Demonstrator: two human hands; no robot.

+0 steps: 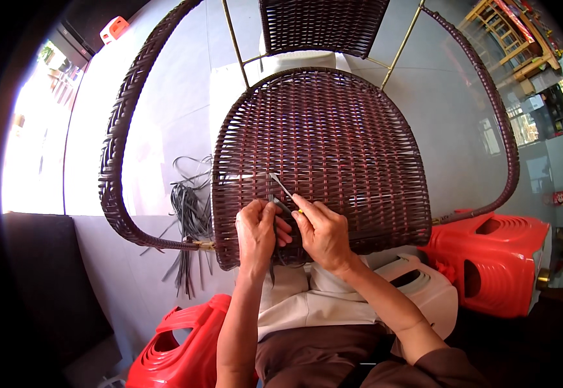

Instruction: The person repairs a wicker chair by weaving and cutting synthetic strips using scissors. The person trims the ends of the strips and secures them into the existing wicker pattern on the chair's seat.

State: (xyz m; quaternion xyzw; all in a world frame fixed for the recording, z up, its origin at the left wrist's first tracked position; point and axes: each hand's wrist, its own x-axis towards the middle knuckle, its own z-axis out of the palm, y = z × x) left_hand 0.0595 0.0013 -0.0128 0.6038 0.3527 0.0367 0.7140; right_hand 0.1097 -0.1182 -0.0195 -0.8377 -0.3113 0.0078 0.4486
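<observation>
A small red square sign [559,198] hangs on the grey wall, right of the red plastic stool [496,258].

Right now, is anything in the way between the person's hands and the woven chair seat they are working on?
Nothing visible. The left hand and right hand rest directly against the woven seat. The right hand holds a thin metal tool whose tip touches the weave, and the left fingers pinch a dark strand.
</observation>
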